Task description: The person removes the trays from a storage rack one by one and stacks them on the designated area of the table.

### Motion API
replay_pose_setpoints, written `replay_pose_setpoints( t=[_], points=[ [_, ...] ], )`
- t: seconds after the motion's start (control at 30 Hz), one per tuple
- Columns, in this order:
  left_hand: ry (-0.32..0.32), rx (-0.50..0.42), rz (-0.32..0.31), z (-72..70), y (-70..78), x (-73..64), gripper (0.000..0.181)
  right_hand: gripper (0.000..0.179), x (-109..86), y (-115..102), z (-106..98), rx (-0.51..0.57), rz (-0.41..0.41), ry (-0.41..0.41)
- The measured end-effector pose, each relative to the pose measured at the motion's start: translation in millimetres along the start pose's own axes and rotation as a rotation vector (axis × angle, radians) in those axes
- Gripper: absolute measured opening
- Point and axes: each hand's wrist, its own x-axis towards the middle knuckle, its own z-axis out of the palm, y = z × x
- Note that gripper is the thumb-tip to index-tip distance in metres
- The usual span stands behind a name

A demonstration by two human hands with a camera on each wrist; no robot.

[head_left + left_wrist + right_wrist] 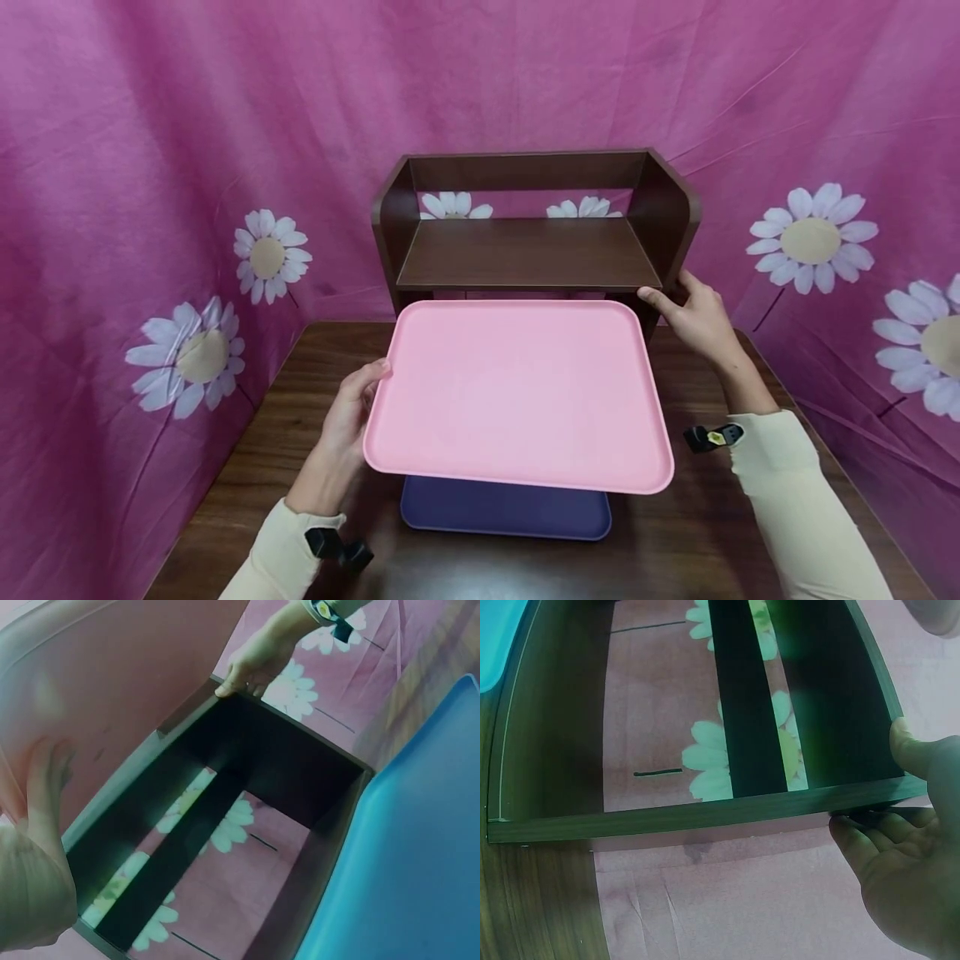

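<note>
A pink tray (517,392) is held up in front of the shelf, tilted toward me. My left hand (347,421) grips its left rim, thumb on top and fingers reaching beneath, as the left wrist view shows the underside. The dark brown two-level desk shelf (528,250) stands behind it. On the shelf's right side, my right hand (697,321) holds the upright panel, the thumb at the front edge and the fingers round the outer face (795,799). The pink tray hides most of the lower level in the head view.
A dark blue tray (506,507) lies flat on the wooden table (277,442) below the pink tray, partly covered by it. Pink curtains (315,100) printed with white flowers close off the back and both sides.
</note>
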Motion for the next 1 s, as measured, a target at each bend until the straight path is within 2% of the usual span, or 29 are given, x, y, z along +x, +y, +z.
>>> replay_pose_setpoints(
  t=[0.43, 0.67, 1.0],
  points=[
    [0.029, 0.009, 0.007, -22.4, -26.0, -2.5, 0.039, 0.053, -1.4, -1.4, 0.4, 0.016, 0.01, -0.009],
    [-0.001, 0.007, -0.001, -36.2, -42.5, -2.9, 0.039, 0.058, -2.3, -0.3, 1.5, 0.015, 0.018, -0.007],
    [0.0, -0.021, -0.009, -54.0, -61.1, -3.2, 0.039, 0.055, -2.3, -1.9, 1.1, 0.026, 0.01, -0.001]
  ],
)
